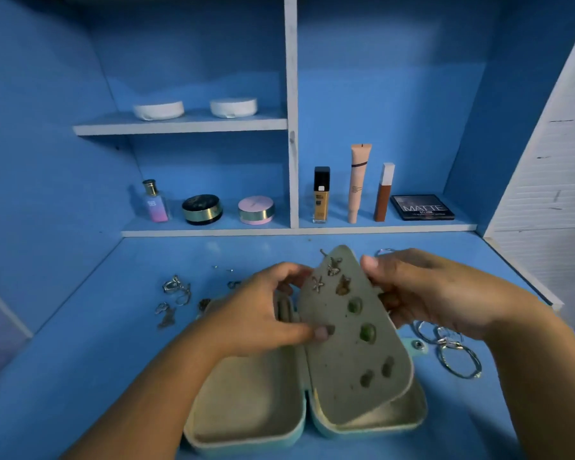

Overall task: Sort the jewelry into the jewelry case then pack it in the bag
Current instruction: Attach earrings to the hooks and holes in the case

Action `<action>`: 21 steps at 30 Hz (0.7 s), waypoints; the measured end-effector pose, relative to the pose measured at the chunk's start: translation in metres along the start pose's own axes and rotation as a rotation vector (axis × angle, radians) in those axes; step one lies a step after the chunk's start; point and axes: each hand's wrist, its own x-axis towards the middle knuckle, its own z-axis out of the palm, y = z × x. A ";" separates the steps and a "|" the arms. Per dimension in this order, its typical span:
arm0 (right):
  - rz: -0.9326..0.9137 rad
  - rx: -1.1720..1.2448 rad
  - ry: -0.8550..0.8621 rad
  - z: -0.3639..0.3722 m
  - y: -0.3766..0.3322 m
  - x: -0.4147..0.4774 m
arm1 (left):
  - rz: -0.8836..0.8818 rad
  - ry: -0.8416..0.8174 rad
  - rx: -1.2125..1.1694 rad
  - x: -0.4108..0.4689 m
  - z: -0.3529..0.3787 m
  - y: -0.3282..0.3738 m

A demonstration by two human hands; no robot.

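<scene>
An open pale-green jewelry case (246,413) with a beige lining lies on the blue desk in front of me. Its beige earring flap (349,346) is lifted up from the right half and carries several studs, among them a starfish earring (317,284). My left hand (263,313) pinches the flap's left edge, thumb on its face. My right hand (425,293) grips the flap's upper right edge from behind. Loose silver rings and earrings (175,290) lie on the desk to the left. Silver bangles (455,353) lie to the right. No bag is in view.
Shelves stand behind the desk. The lower one holds a perfume bottle (155,202), two compacts (202,209), a foundation bottle (321,195), two tubes (359,180) and a MATTE palette (422,206). Two white round pads (193,109) sit higher up. A white panel (551,180) bounds the right.
</scene>
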 end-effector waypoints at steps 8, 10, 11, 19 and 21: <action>0.280 -0.354 0.041 -0.012 0.014 0.007 | -0.071 0.021 0.037 -0.007 -0.003 0.006; 0.319 -0.362 0.029 -0.013 0.013 0.007 | -0.132 0.153 -0.083 -0.008 -0.026 0.006; 0.335 -0.339 0.038 -0.014 0.014 0.006 | -0.166 0.267 -0.117 -0.010 -0.041 0.004; 0.398 -0.338 0.009 -0.019 0.013 0.004 | -0.387 0.487 0.139 -0.032 -0.113 -0.049; 0.391 -0.341 0.001 -0.019 0.012 0.004 | -0.394 0.400 0.273 -0.035 -0.112 -0.054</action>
